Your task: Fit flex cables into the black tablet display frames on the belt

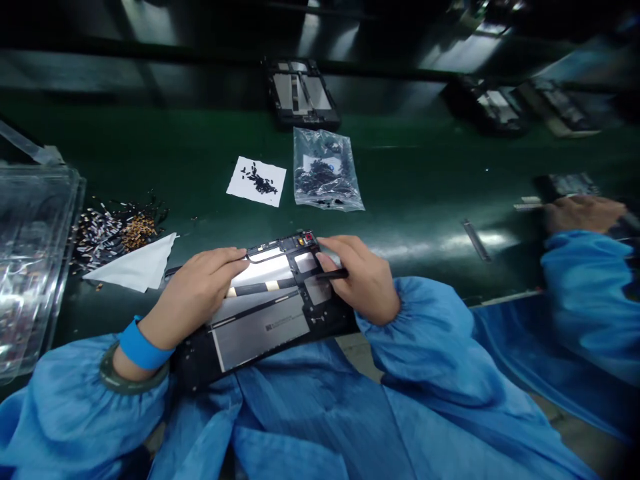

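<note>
An opened tablet chassis (265, 327) with silver battery panels lies at the near edge of the green belt, partly over my lap. My left hand (195, 297) rests on its left half, fingertips pressing near the top frame. My right hand (363, 280) grips a thin black stick tool (327, 274) whose tip lies across the upper right of the chassis. Both arms wear blue sleeves; a blue strap circles my left wrist.
A white paper (257, 181) with small black parts and a clear bag of parts (325, 171) lie beyond the chassis. Loose small connectors (113, 230) and a white cloth (137, 265) sit left, beside clear plastic trays (30, 253). More chassis (300, 93) lie farther back. A co-worker's hand (583, 212) works at right.
</note>
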The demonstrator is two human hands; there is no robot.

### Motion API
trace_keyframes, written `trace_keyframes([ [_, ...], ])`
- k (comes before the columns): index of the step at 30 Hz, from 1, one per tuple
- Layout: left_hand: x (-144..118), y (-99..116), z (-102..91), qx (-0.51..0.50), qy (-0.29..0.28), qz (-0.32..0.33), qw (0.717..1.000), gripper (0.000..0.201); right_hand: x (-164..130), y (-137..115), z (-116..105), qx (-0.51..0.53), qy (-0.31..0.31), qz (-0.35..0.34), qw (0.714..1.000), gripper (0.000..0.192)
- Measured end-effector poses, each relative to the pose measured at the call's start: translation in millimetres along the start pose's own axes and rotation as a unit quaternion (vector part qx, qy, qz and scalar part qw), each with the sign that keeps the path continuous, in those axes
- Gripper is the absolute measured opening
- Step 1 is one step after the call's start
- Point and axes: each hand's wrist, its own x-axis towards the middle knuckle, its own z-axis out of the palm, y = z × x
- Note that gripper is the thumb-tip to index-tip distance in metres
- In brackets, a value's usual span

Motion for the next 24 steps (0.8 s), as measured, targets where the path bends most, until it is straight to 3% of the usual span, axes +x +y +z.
trace_keyframes([
  [3, 9.6, -3.2, 3.0, -0.003, -0.014, -0.076, 0.997, 0.036, -12.0, 4.9, 3.9, 0.043, -0.077, 0.141, 0.986, 0.025],
  [5, 17.3, -3.0, 3.9, 0.032, -0.067, -0.092, 0.993, 0.038, -14.3, 6.0, 4.4, 0.107, -0.139, 0.192, 0.966, 0.024],
  [7, 22.9, -1.6, -1.2, 0.055, -0.099, -0.108, 0.988, 0.038, -13.1, 6.6, 1.0, 0.191, -0.163, 0.234, 0.939, 0.028],
  [8, 24.2, -1.2, -6.9, 0.058, -0.089, -0.129, 0.986, 0.038, -12.0, 7.0, -1.8, 0.236, -0.174, 0.254, 0.922, 0.03],
  [10, 23.5, -2.5, -24.2, 0.051, -0.015, -0.203, 0.978, 0.035, -10.1, 7.7, -7.9, 0.333, -0.205, 0.296, 0.872, 0.038],
  [12, 19.0, -8.5, -44.1, -0.026, 0.067, -0.308, 0.949, 0.032, -9.2, 8.1, -12.3, 0.42, -0.226, 0.334, 0.813, 0.045],
  [14, 13.1, -19.0, -57.8, -0.186, 0.111, -0.407, 0.887, 0.03, -8.6, 7.7, -13.4, 0.481, -0.226, 0.365, 0.764, 0.051],
  [16, 8.9, -30.9, -59.5, -0.344, 0.087, -0.436, 0.827, 0.036, -7.7, 7.0, -11.7, 0.525, -0.229, 0.38, 0.726, 0.054],
  [18, 7.9, -39.2, -50.4, -0.425, 0.028, -0.412, 0.805, 0.049, -6.4, 7.0, -8.8, 0.557, -0.246, 0.373, 0.7, 0.055],
  [20, 9.4, -40.0, -38.0, -0.462, -0.039, -0.384, 0.799, 0.054, -5.3, 8.2, -6.3, 0.569, -0.262, 0.351, 0.696, 0.056],
  [21, 10.6, -37.4, -33.0, -0.503, -0.083, -0.37, 0.776, 0.052, -4.8, 9.1, -5.5, 0.564, -0.271, 0.345, 0.7, 0.059],
  [22, 11.7, -33.1, -29.7, -0.566, -0.135, -0.357, 0.731, 0.047, -4.4, 10.1, -5.1, 0.554, -0.281, 0.343, 0.705, 0.062],
  [23, 12.6, -27.9, -28.1, -0.645, -0.187, -0.34, 0.658, 0.04, -4.0, 11.0, -5.1, 0.543, -0.294, 0.346, 0.707, 0.064],
  [24, 13.3, -22.1, -27.9, -0.725, -0.236, -0.318, 0.564, 0.034, -3.6, 11.7, -5.4, 0.535, -0.307, 0.351, 0.705, 0.067],
])
